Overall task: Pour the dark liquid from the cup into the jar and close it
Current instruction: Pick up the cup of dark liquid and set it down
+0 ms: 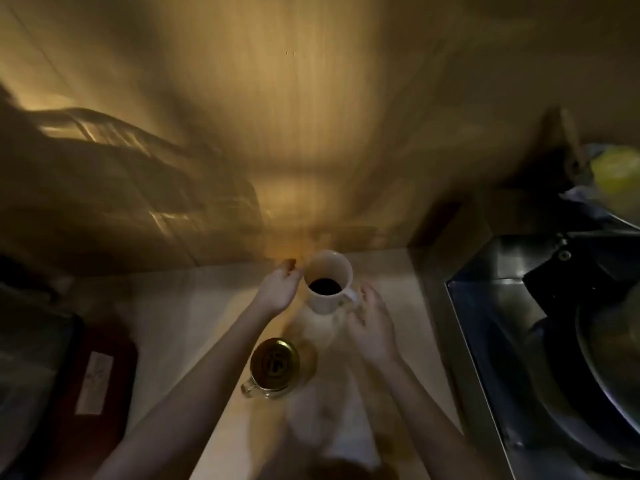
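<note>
A white cup (329, 271) with dark liquid (325, 286) in it stands upright on the pale counter (180, 306), close to the back wall. My left hand (278, 289) is open just left of the cup, fingers spread, not gripping it. My right hand (372, 327) is open to the cup's right, next to its handle (348, 299). A glass jar (273, 368) with a side handle and a dark gold lid on top stands nearer to me, between my forearms. The view is dim and blurred.
A steel sink (519, 306) with dark pans lies to the right. A yellow item (616, 174) sits at the far right. A dark red object with a white label (93, 382) lies on the left, with a dish rack (121, 161) behind.
</note>
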Demonstrator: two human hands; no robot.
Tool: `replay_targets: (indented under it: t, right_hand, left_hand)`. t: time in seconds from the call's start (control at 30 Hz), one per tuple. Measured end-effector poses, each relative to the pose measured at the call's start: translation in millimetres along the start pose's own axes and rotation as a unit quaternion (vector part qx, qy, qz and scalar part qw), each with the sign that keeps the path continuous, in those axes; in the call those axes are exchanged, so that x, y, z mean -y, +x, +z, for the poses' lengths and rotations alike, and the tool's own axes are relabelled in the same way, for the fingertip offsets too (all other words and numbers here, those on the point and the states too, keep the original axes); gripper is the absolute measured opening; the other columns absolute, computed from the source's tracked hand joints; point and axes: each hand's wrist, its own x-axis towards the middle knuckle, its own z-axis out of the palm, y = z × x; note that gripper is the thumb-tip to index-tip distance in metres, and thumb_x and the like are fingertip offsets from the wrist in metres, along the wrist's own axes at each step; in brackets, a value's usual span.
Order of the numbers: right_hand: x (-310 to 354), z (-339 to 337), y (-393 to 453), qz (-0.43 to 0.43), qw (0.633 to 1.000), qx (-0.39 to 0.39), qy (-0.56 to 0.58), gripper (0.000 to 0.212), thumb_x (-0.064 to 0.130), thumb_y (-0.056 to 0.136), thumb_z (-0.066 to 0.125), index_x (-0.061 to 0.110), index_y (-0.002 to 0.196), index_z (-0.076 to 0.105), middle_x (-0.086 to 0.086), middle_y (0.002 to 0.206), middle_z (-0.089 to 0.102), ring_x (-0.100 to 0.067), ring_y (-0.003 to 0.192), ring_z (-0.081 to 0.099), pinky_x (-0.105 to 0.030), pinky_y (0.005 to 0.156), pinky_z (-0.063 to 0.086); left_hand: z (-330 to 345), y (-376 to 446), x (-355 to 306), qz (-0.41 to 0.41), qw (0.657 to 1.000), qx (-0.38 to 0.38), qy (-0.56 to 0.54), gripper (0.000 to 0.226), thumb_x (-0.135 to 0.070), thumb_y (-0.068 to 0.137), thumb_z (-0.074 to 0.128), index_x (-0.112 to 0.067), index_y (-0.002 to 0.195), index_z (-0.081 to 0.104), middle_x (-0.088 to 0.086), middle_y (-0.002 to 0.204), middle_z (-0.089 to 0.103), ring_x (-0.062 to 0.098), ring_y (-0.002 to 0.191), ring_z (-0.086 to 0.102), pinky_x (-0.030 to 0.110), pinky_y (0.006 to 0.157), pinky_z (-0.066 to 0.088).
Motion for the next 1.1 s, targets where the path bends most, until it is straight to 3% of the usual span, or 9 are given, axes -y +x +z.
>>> replay_targets:
  t: [0.1, 0.2, 0.33, 0.4, 0.47, 0.6, 0.7, 0.9, 1.1]
  right_hand:
    - [-3.0, 6.5, 2.1, -0.003, 1.0, 0.005, 0.004, 0.05, 0.005, 0.086, 0.056, 0.006, 0.135, 0.043, -0.01, 0.136, 0.048, -0.024, 0.128, 0.041, -0.025, 0.1, 0.033]
    - [-8.7, 13.8, 1.8, 0.002, 0.999, 0.006, 0.049, 0.044, 0.004, 0.088, 0.053, 0.012, 0.131, 0.047, -0.005, 0.131, 0.052, -0.019, 0.12, 0.047, -0.028, 0.096, 0.04]
    - [-12.8, 17.4, 9.8, 0.035, 0.998, -0.013, 0.054, 0.021, 0.007, 0.093, 0.045, 0.017, 0.108, 0.056, 0.002, 0.089, 0.061, -0.013, 0.079, 0.058, -0.012, 0.057, 0.039]
    - [-11.8, 17.3, 11.8, 0.03, 0.998, -0.013, 0.047, 0.016, 0.008, 0.096, 0.042, 0.02, 0.096, 0.054, 0.008, 0.075, 0.055, -0.006, 0.065, 0.052, -0.009, 0.05, 0.036]
    - [-10.9, 16.6, 13.4, 0.025, 0.998, -0.012, 0.06, 0.015, 0.009, 0.097, 0.043, 0.018, 0.092, 0.053, 0.012, 0.071, 0.053, -0.001, 0.063, 0.05, -0.009, 0.051, 0.036]
    - [-11.4, 16.3, 17.0, 0.036, 0.996, -0.008, 0.082, 0.012, 0.005, 0.094, 0.046, 0.004, 0.092, 0.058, -0.004, 0.079, 0.059, -0.016, 0.071, 0.054, -0.027, 0.059, 0.038]
    - [-7.0, 9.3, 17.3, 0.052, 0.992, -0.003, 0.114, 0.014, 0.003, 0.092, 0.048, 0.011, 0.082, 0.056, -0.001, 0.079, 0.058, -0.013, 0.074, 0.053, -0.025, 0.061, 0.039]
    - [7.8, -20.2, 5.2, 0.066, 0.97, -0.032, 0.231, 0.033, 0.002, 0.09, 0.048, 0.018, 0.064, 0.058, 0.001, 0.068, 0.058, -0.014, 0.073, 0.055, -0.029, 0.074, 0.043]
    - [28.9, -53.4, -30.6, 0.079, 0.921, -0.072, 0.374, 0.033, -0.015, 0.081, 0.035, 0.006, 0.061, 0.051, -0.013, 0.06, 0.049, -0.013, 0.056, 0.051, -0.014, 0.057, 0.044]
  left_hand:
    - [7.6, 7.4, 3.1, -0.034, 0.994, 0.033, -0.102, 0.053, -0.043, 0.094, 0.03, -0.014, 0.138, 0.034, 0.01, 0.148, 0.036, 0.027, 0.135, 0.034, 0.042, 0.112, 0.026]
    - [12.3, 8.9, 3.9, -0.059, 0.977, 0.084, -0.19, 0.052, -0.043, 0.095, 0.028, -0.014, 0.137, 0.033, 0.008, 0.147, 0.035, 0.026, 0.138, 0.029, 0.044, 0.111, 0.022]
    - [12.2, 10.7, 7.3, -0.082, 0.959, 0.103, -0.251, 0.051, -0.042, 0.093, 0.031, -0.017, 0.137, 0.034, 0.007, 0.149, 0.035, 0.023, 0.138, 0.029, 0.047, 0.113, 0.02]
    - [12.9, 11.0, 8.6, -0.081, 0.96, 0.106, -0.247, 0.054, -0.045, 0.092, 0.03, -0.017, 0.138, 0.032, 0.007, 0.148, 0.036, 0.024, 0.137, 0.03, 0.049, 0.113, 0.021]
    - [12.2, 11.4, 8.5, -0.08, 0.961, 0.107, -0.24, 0.056, -0.047, 0.093, 0.027, -0.017, 0.14, 0.03, 0.007, 0.148, 0.036, 0.024, 0.137, 0.031, 0.048, 0.112, 0.023]
    - [7.5, 10.3, 2.9, -0.09, 0.964, 0.106, -0.226, 0.06, -0.052, 0.092, 0.022, -0.018, 0.141, 0.029, 0.007, 0.15, 0.033, 0.028, 0.136, 0.032, 0.045, 0.107, 0.027]
    - [5.0, 4.8, -6.0, -0.09, 0.969, 0.096, -0.21, 0.061, -0.052, 0.092, 0.021, -0.016, 0.139, 0.032, 0.009, 0.148, 0.036, 0.029, 0.133, 0.036, 0.042, 0.101, 0.031]
    - [0.5, -27.5, -34.7, -0.076, 0.979, 0.078, -0.171, 0.062, -0.05, 0.093, 0.018, -0.011, 0.138, 0.033, 0.015, 0.143, 0.043, 0.03, 0.128, 0.043, 0.045, 0.107, 0.032]
    - [11.7, -83.7, -48.7, -0.028, 0.975, 0.056, -0.214, 0.055, -0.047, 0.094, 0.021, -0.017, 0.139, 0.031, 0.008, 0.149, 0.036, 0.022, 0.136, 0.034, 0.048, 0.113, 0.025]
